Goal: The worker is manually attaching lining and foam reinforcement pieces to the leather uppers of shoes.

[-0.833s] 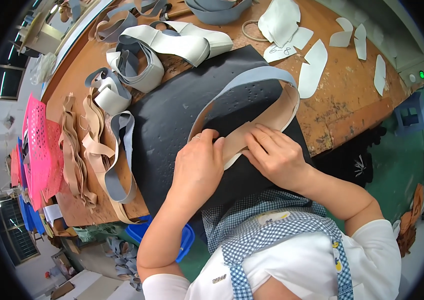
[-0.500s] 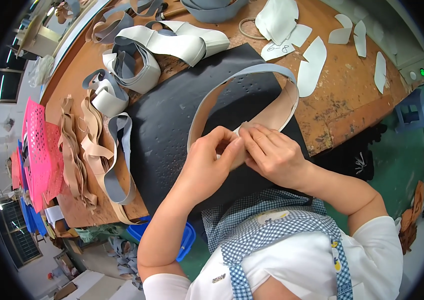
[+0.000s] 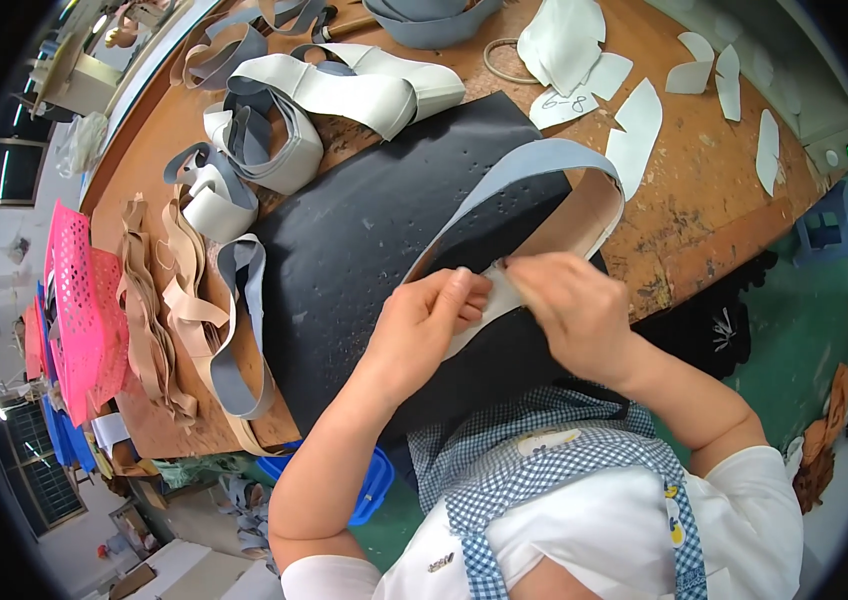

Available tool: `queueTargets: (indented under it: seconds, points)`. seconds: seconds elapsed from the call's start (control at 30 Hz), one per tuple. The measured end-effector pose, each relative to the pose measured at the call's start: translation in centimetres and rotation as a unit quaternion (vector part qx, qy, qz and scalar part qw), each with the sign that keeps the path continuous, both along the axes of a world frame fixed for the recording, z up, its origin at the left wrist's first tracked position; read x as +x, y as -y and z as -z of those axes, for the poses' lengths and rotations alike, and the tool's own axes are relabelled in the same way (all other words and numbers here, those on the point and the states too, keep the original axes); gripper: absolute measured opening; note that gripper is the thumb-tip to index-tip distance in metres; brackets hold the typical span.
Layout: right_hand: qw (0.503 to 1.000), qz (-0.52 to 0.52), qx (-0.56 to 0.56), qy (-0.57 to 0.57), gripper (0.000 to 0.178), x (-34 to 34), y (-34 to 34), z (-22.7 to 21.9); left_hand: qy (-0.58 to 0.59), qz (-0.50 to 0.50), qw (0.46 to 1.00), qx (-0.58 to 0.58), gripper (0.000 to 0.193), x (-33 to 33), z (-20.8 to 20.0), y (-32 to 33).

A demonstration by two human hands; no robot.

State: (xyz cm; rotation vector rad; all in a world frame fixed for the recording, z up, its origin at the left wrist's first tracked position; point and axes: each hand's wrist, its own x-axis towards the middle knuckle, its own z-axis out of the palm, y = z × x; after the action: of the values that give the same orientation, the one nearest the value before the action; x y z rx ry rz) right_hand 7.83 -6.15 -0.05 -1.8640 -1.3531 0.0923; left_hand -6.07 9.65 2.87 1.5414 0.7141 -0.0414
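A looped strip (image 3: 547,155), grey on one face and beige on the other, stands on its edge over a black mat (image 3: 344,240). My left hand (image 3: 414,335) is closed around the near left part of the loop, thumb on top and fingers curled. Close beside it, my right hand (image 3: 579,310) pinches the strip where a pale whitish section shows between the hands. Motion blurs the right fingers somewhat, and they hide part of what they grip.
Rolled white and grey strips (image 3: 274,140) and wavy brown strips (image 3: 149,310) lie on the left of the wooden table (image 3: 714,230). White pattern pieces (image 3: 559,45) lie at the far right. A pink basket (image 3: 84,310) stands at the left edge, a blue bin (image 3: 374,485) below.
My hands have moved apart, the right one turning and shifting right, baring a pale section of strip. The loop has tilted and shifted slightly right, showing more of its grey face.
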Motion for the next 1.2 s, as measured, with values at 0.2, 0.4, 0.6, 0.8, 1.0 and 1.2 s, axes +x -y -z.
queueTargets:
  seconds: [0.2,0.4,0.6,0.8,1.0,1.2]
  points:
    - [0.985,-0.057,-0.008,0.162,0.041,-1.1,0.3,0.3,-0.111,-0.057,0.992,0.008,0.047,1.4,0.5,-0.8]
    - [0.991,-0.030,-0.020,0.130,0.044,-0.4,0.1,1.0,-0.066,0.062,0.931,0.352,0.011,1.9,-1.1,1.8]
    - [0.985,-0.036,-0.041,0.165,0.049,-0.6,0.0,1.2,-0.092,0.026,0.954,0.284,0.020,2.0,0.0,1.3]
    - [0.980,-0.046,-0.052,0.187,0.048,-0.7,0.1,0.9,-0.129,0.021,0.963,0.234,0.025,2.0,-0.1,0.7]
    - [0.980,-0.085,-0.081,0.159,0.051,-1.1,0.3,0.4,-0.130,0.001,0.975,0.182,0.023,1.0,0.3,0.9]
    - [0.968,-0.107,-0.127,0.186,0.054,-1.0,0.5,0.6,-0.095,-0.036,0.970,0.220,0.020,-2.3,0.1,3.7]
